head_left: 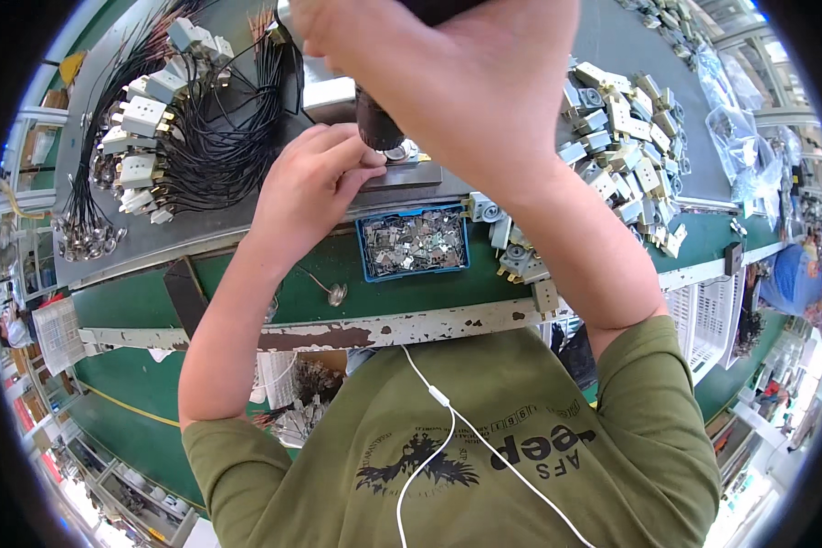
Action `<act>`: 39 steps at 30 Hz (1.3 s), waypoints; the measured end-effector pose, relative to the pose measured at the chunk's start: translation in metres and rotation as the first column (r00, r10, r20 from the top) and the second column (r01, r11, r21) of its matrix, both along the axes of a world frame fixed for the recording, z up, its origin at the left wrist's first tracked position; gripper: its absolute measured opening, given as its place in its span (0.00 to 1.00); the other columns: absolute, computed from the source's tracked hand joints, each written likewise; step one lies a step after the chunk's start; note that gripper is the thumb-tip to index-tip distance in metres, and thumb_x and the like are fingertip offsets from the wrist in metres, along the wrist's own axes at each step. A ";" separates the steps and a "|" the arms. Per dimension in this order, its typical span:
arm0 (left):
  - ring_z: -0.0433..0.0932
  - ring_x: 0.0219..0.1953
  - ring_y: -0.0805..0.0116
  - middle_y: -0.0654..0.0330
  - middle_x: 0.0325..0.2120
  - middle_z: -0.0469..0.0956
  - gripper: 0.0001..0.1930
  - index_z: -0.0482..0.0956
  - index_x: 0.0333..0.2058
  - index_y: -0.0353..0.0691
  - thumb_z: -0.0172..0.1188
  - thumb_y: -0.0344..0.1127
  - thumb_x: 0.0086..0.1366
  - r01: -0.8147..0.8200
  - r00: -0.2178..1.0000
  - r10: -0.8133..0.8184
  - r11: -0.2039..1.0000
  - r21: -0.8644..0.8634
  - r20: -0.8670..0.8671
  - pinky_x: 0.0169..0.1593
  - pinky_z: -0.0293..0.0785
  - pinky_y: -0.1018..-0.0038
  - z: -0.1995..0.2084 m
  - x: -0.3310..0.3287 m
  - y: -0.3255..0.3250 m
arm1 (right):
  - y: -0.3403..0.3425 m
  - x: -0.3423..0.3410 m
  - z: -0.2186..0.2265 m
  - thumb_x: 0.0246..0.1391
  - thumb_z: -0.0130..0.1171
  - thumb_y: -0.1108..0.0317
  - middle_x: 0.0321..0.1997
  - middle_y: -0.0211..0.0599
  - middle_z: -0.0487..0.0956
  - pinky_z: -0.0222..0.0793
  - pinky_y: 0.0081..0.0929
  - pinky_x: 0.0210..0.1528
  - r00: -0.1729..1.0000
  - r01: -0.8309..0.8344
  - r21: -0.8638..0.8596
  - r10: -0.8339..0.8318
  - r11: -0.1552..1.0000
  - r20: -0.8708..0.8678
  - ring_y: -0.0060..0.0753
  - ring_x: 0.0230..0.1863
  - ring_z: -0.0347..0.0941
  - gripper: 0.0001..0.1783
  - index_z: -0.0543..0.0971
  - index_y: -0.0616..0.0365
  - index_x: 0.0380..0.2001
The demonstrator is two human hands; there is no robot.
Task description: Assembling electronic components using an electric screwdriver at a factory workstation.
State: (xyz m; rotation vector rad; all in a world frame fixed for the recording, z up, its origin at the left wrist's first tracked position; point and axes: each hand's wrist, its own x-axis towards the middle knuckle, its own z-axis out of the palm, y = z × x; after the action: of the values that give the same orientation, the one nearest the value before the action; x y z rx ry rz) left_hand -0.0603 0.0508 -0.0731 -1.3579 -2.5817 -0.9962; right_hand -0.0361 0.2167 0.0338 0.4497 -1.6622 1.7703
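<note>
My left hand rests by a flat metal block, thumb and forefinger pinched together at a small round silvery piece on top of it. What exactly the fingertips hold is too small to tell. Over that spot a dark cylinder points down. Above it, my right hand reaches across at the upper edge, fingers curled and partly cut off; a black shape shows behind it. Whatever it grips is hidden. A blue tray of small metal clips stands just below the block.
At left lies a bundle of black wires with white-and-grey socket units. Many similar units are heaped at right, some reaching the white table edge. A loose round metal part lies nearer me. Plastic bags hang far right.
</note>
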 end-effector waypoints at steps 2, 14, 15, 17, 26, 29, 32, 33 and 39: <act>0.80 0.43 0.53 0.57 0.40 0.82 0.08 0.82 0.36 0.37 0.69 0.24 0.56 0.015 1.000 -0.015 1.000 0.000 -0.012 0.46 0.78 0.61 0.000 -0.002 0.001 | 0.000 -0.004 -0.001 0.56 0.69 0.76 0.50 0.45 0.79 0.79 0.30 0.44 1.000 -0.019 -0.002 0.019 1.000 -0.011 0.32 0.44 0.80 0.35 0.64 0.64 0.63; 0.79 0.42 0.53 0.56 0.36 0.80 0.09 0.81 0.36 0.38 0.68 0.25 0.56 0.031 0.999 -0.030 0.999 0.021 -0.016 0.45 0.77 0.60 -0.005 0.000 -0.002 | -0.005 -0.025 -0.005 0.55 0.70 0.75 0.53 0.46 0.77 0.78 0.32 0.50 0.976 -0.204 0.018 0.204 0.979 -0.070 0.34 0.50 0.79 0.40 0.61 0.63 0.66; 0.79 0.42 0.52 0.56 0.35 0.80 0.10 0.81 0.38 0.38 0.69 0.27 0.57 0.036 0.999 -0.036 0.999 0.026 -0.002 0.45 0.77 0.60 -0.007 -0.001 -0.003 | -0.003 -0.030 -0.006 0.55 0.70 0.75 0.53 0.46 0.77 0.77 0.33 0.50 0.971 -0.226 0.025 0.227 0.974 -0.069 0.34 0.50 0.79 0.40 0.61 0.63 0.67; 0.79 0.42 0.51 0.56 0.34 0.79 0.11 0.80 0.40 0.38 0.69 0.31 0.59 -0.029 0.999 0.027 0.998 0.057 0.039 0.44 0.77 0.60 -0.009 0.001 0.002 | -0.005 -0.033 -0.010 0.54 0.70 0.75 0.53 0.46 0.76 0.77 0.33 0.51 0.960 -0.270 0.040 0.272 0.962 -0.058 0.34 0.51 0.78 0.41 0.60 0.62 0.67; 0.83 0.39 0.49 0.53 0.32 0.83 0.17 0.76 0.40 0.39 0.66 0.48 0.66 -0.041 0.988 0.094 0.923 -0.382 0.123 0.41 0.80 0.56 0.016 -0.013 0.004 | -0.018 -0.026 -0.020 0.57 0.70 0.72 0.45 0.37 0.79 0.78 0.23 0.40 0.956 -0.263 0.018 0.263 0.965 -0.127 0.24 0.41 0.80 0.33 0.64 0.60 0.61; 0.84 0.39 0.49 0.52 0.31 0.83 0.18 0.77 0.41 0.39 0.65 0.49 0.66 -0.039 0.983 0.101 0.933 -0.358 0.155 0.41 0.80 0.55 0.013 -0.012 0.002 | -0.018 -0.024 -0.019 0.57 0.70 0.72 0.44 0.36 0.79 0.78 0.22 0.39 0.966 -0.245 0.044 0.248 0.969 -0.077 0.24 0.40 0.80 0.32 0.65 0.60 0.60; 0.84 0.39 0.48 0.52 0.32 0.84 0.17 0.77 0.40 0.39 0.65 0.48 0.66 -0.024 0.986 0.072 0.955 -0.297 0.151 0.41 0.80 0.55 0.004 -0.015 0.001 | -0.015 -0.027 -0.017 0.57 0.70 0.71 0.43 0.36 0.80 0.78 0.22 0.39 0.972 -0.230 0.066 0.232 0.971 -0.031 0.23 0.40 0.80 0.31 0.66 0.60 0.59; 0.84 0.39 0.48 0.52 0.32 0.83 0.17 0.77 0.40 0.39 0.66 0.48 0.66 -0.017 0.995 0.041 0.966 -0.258 0.088 0.41 0.80 0.55 0.001 -0.016 0.001 | -0.014 -0.025 -0.015 0.57 0.70 0.71 0.43 0.35 0.80 0.78 0.22 0.38 0.974 -0.225 0.074 0.227 0.971 -0.019 0.23 0.40 0.80 0.30 0.66 0.60 0.58; 0.83 0.41 0.49 0.52 0.32 0.82 0.16 0.80 0.38 0.38 0.67 0.46 0.65 -0.039 0.997 0.037 0.999 -0.035 -0.062 0.43 0.80 0.57 -0.008 -0.010 0.002 | -0.025 -0.022 0.000 0.58 0.71 0.71 0.41 0.34 0.80 0.77 0.21 0.37 0.994 -0.113 0.139 0.111 0.984 0.016 0.22 0.38 0.80 0.28 0.68 0.60 0.56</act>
State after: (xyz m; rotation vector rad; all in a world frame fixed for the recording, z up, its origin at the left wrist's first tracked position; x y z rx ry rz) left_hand -0.0707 0.0531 -0.0810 -1.3202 -2.5833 -0.8918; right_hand -0.0581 0.1914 0.0336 0.6105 -1.8060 1.7433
